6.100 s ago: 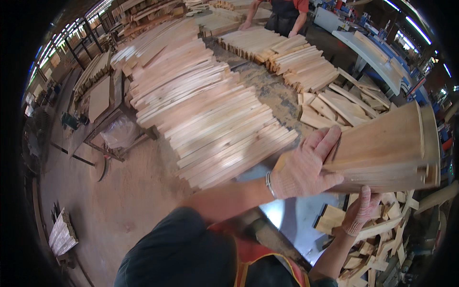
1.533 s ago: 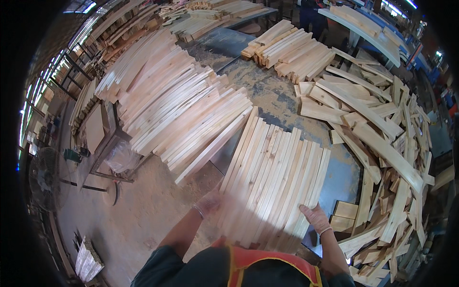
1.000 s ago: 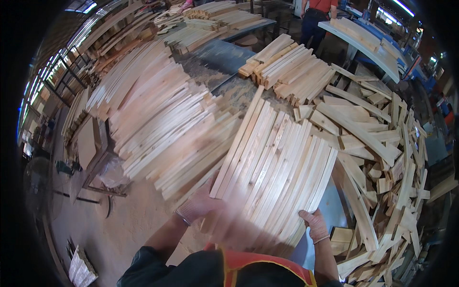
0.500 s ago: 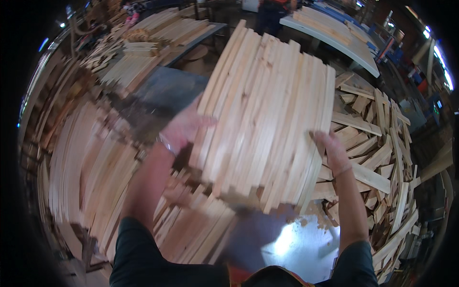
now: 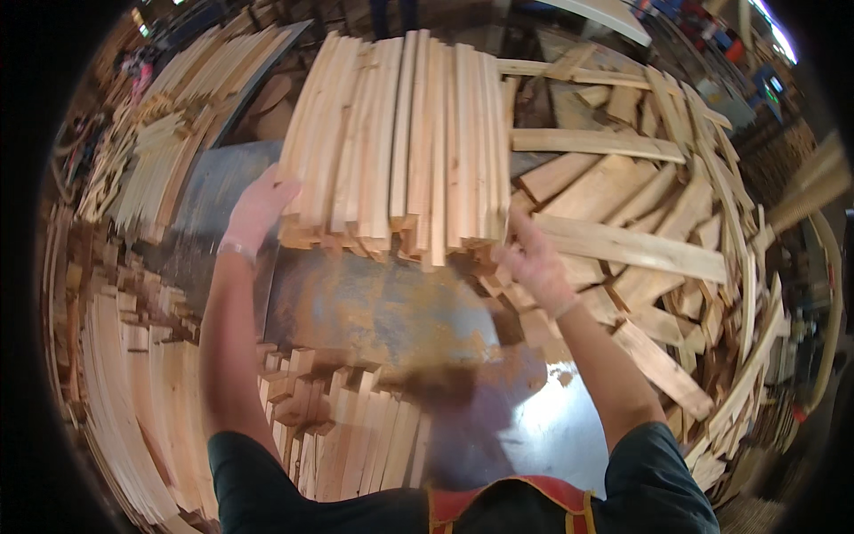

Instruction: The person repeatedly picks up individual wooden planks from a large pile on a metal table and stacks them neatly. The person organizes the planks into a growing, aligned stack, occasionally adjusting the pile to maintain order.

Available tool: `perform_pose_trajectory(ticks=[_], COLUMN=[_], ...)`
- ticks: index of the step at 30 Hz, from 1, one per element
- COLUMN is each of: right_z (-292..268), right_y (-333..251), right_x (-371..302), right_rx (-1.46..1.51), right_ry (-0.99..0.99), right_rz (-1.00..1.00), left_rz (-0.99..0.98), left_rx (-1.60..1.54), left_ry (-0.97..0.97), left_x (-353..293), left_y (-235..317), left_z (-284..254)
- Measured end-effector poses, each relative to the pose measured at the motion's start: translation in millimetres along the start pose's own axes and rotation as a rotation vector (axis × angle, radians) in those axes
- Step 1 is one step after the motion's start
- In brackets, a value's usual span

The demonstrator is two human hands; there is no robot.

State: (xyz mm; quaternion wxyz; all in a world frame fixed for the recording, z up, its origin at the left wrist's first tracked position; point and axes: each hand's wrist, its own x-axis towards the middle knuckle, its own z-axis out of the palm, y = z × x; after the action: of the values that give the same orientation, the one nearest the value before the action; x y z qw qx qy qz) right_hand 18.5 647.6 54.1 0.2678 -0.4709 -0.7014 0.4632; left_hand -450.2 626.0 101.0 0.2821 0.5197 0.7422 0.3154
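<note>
A wide bundle of pale wooden strips (image 5: 400,147) lies side by side at the far middle, its uneven near ends facing me above a dusty metal tabletop (image 5: 356,303). My left hand (image 5: 255,212) presses against the bundle's left side near the front, fingers curled at its edge. At the near right corner my right hand (image 5: 536,267) grips the other side, slightly blurred by motion. The undersides of the strips are hidden, so I cannot tell whether the bundle rests fully on the table.
Loose wooden offcuts (image 5: 623,214) form a jumbled heap on the right. More strips (image 5: 356,436) lie at the near middle, and a long stack of boards (image 5: 142,409) fills the near left. Further strips (image 5: 213,67) sit on a table at the far left.
The bundle has moved away from me and to the left, straightening from a tilt. Both hands have gone along with it, uncovering the dusty tabletop.
</note>
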Motion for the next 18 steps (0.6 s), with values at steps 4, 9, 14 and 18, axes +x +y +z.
perform_pose_trajectory(ticks=[4, 9, 14, 18], right_z=[-24.8, -108.1, -288.9, -371.8], right_y=[56.1, 100.2, 123.4, 162.3], right_x=[-182.7, -371.0, -487.4, -481.2], right_rx=[0.565, 0.160, -0.693, -0.974], right_ry=[0.002, 0.373, 1.059, 1.042], right_rz=[0.367, 0.456, 0.261, 0.515], left_rz=[0.153, 0.121, 0.149, 0.419], left_rx=[0.177, 0.409, 0.509, 0.501], left_ry=[-0.038, 0.044, -0.386, -0.480], left_x=[-80.5, -233.8, -366.2, -448.8], left_y=[27.5, 75.9, 147.8, 158.6], left_z=[21.4, 100.8, 242.4, 345.9])
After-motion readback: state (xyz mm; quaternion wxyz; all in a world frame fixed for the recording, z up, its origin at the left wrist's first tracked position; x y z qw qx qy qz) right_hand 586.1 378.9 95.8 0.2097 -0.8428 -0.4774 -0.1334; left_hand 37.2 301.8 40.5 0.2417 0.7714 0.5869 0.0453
